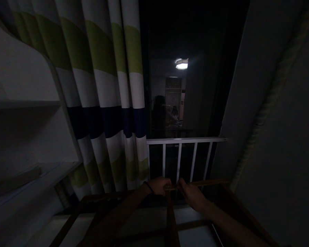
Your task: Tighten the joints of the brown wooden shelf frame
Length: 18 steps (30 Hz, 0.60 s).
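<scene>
The scene is very dark. My left hand (158, 185) and my right hand (192, 195) are both closed on the top bar of a dark wooden frame (170, 219) in front of me. They grip it close together near its middle upright. A dark band circles my left wrist.
A striped curtain (105, 92) in white, green and navy hangs at the left of a dark window with a white railing (186, 140). A lamp reflects in the glass (181, 63). White shelves (25, 103) stand at the left. A leaning mattress (280, 113) fills the right.
</scene>
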### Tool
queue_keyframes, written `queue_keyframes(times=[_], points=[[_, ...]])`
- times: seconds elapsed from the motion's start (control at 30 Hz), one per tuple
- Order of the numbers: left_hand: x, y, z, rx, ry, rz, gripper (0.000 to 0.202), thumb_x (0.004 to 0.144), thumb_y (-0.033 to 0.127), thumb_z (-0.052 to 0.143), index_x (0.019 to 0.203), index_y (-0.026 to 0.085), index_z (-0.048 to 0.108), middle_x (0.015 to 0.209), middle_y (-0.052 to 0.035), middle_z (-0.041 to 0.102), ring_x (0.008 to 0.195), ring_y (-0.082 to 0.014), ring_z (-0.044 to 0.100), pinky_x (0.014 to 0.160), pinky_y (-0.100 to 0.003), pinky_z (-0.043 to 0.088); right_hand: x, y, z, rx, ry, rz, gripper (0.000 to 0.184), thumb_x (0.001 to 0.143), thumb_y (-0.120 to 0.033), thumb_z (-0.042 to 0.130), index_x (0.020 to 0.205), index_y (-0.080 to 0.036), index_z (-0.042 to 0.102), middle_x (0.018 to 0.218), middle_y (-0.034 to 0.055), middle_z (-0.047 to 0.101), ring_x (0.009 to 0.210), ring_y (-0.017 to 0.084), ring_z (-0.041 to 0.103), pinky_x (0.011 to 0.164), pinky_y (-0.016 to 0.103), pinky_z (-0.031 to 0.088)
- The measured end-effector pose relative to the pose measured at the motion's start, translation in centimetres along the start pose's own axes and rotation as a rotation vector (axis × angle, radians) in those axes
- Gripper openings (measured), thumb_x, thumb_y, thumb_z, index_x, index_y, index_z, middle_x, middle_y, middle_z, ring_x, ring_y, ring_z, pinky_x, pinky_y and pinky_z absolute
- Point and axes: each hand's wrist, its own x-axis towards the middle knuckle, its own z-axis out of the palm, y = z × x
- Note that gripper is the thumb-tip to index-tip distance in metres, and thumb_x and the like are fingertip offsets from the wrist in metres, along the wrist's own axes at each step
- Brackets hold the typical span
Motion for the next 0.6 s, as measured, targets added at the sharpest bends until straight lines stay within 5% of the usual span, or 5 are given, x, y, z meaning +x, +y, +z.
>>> queue_keyframes(times=[0.23, 0.43, 0.6], points=[[1.5, -2.8, 0.5, -0.16, -0.105, 0.048, 0.044, 0.049, 0.022, 0.074, 0.088, 0.017, 0.055, 0.08, 0.005, 0.058, 0.075, -0.0131, 0.054, 0.059, -0.018, 0.04, 2.6, 0.3, 1.0, 0.036, 0.019, -0.103, 0.015, 0.086, -0.013, 0.033, 0.095, -0.014, 0.045, 0.09, 0.0083, 0.057, 0.084, 0.016, 0.054, 0.071, 0.024, 0.038], [1.4, -3.9, 2.4, -0.298, -0.002, -0.006, 0.046, 0.052, 0.031, 0.07, 0.093, 0.018, 0.055, 0.086, 0.0024, 0.06, 0.08, -0.0153, 0.055, 0.066, -0.021, 0.042, 3.5, 1.5, 3.2, 0.307, 0.016, -0.148, 0.022, 0.078, -0.005, 0.033, 0.095, -0.015, 0.044, 0.093, 0.0071, 0.054, 0.086, 0.014, 0.051, 0.075, 0.024, 0.039], [2.0, -4.4, 3.6, -0.346, -0.026, -0.082, 0.047, 0.051, 0.034, 0.068, 0.093, 0.019, 0.055, 0.087, 0.0019, 0.061, 0.077, -0.0164, 0.056, 0.065, -0.023, 0.044, 3.9, 2.3, 4.6, 0.408, 0.006, -0.126, 0.027, 0.072, -0.003, 0.036, 0.093, -0.017, 0.044, 0.094, 0.0064, 0.055, 0.086, 0.013, 0.052, 0.074, 0.023, 0.04]])
